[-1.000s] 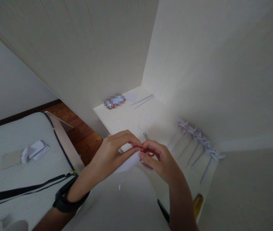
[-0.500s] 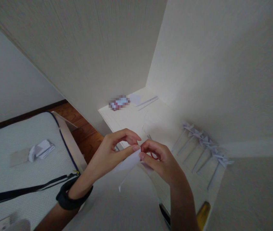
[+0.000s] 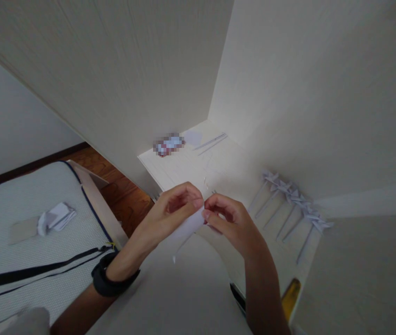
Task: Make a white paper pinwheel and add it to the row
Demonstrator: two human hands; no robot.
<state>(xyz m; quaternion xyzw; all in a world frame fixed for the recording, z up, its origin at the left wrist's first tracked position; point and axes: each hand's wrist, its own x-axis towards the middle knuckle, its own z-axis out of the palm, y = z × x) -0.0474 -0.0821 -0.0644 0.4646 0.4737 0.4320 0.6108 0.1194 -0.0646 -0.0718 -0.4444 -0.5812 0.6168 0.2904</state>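
Pinching white paper [image 3: 188,227] between thumb and fingers of left hand [image 3: 167,215] and right hand [image 3: 233,225], likely to keep its edge steady (apart from the paper pinwheels [image 3: 292,196]).

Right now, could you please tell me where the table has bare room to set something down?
Bare tabletop shows between the pixelated item and the left hand, and between the thin rods and the paper pinwheels. It is crowded on the right, where the pinwheels lie in a row, and around the right hand, which pinches white paper.
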